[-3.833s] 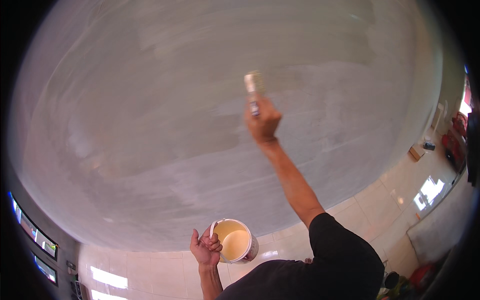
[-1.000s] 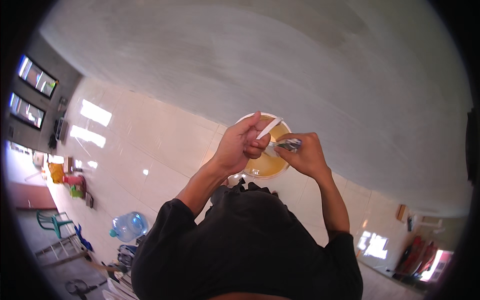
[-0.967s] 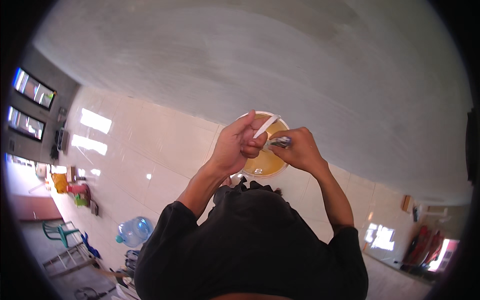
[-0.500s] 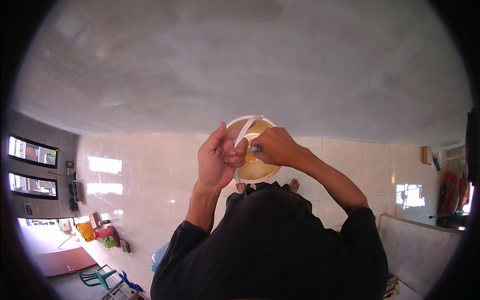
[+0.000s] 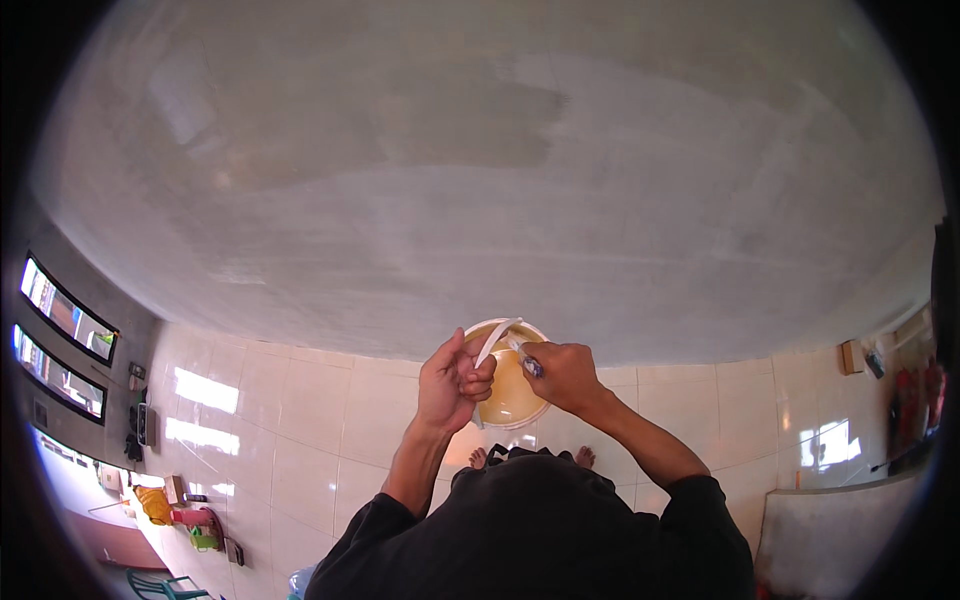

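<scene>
My left hand (image 5: 456, 384) is closed around the white handle (image 5: 492, 342) of a bucket, its thumb pointing up. The bucket (image 5: 512, 395) is white-rimmed and yellowish inside, and hangs in front of my body. Over its right side my right hand (image 5: 563, 377) grips a small brush-like tool (image 5: 532, 366) with a bluish handle. The tool's pale head points up and left, towards the bucket handle, over the bucket's mouth. Whether it touches the inside I cannot tell.
A grey wall (image 5: 400, 230) with darker streaky patches rises just beyond the bucket. Glossy pale tiles (image 5: 310, 400) cover the floor. A low grey partition (image 5: 840, 535) stands at right. A green chair (image 5: 165, 585) and a yellow bundle (image 5: 153, 505) are at lower left.
The view has tilted up, so more wall shows and the bucket and both hands sit lower. My right hand has turned, bringing the tool's handle and pale head into sight.
</scene>
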`<state>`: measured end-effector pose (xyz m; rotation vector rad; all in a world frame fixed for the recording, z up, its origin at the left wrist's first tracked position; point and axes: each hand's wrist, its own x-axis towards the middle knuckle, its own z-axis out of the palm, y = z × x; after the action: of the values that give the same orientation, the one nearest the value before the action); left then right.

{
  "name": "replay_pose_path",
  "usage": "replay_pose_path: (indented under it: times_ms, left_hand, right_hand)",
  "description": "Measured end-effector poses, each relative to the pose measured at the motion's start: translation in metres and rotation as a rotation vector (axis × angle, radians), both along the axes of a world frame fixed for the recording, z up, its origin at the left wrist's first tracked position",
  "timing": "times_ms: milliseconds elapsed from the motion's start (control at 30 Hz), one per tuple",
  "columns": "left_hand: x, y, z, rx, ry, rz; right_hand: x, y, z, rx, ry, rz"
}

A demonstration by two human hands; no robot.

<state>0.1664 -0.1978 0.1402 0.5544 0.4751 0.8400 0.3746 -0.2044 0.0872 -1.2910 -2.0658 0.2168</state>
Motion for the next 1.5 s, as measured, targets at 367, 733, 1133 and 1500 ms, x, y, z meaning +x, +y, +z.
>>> replay_pose_path:
  times_ms: [367, 733, 1133, 1500]
  left_hand:
    - [0.002, 0.001, 0.016, 0.024, -0.001, -0.007]
    - [0.003, 0.014, 0.001, 0.012, 0.005, -0.023]
    - [-0.005, 0.018, -0.025, -0.088, 0.051, -0.054]
    - [0.004, 0.011, 0.000, 0.056, 0.007, -0.006]
  right_hand:
    - [-0.018, -0.006, 0.022, -0.764, 0.623, 0.146]
    - [-0.007, 0.003, 0.001, 0.026, 0.138, 0.034]
    - [0.003, 0.015, -0.027, 0.054, -0.045, -0.017]
    - [-0.003, -0.008, 0.018, -0.180, 0.392, -0.178]
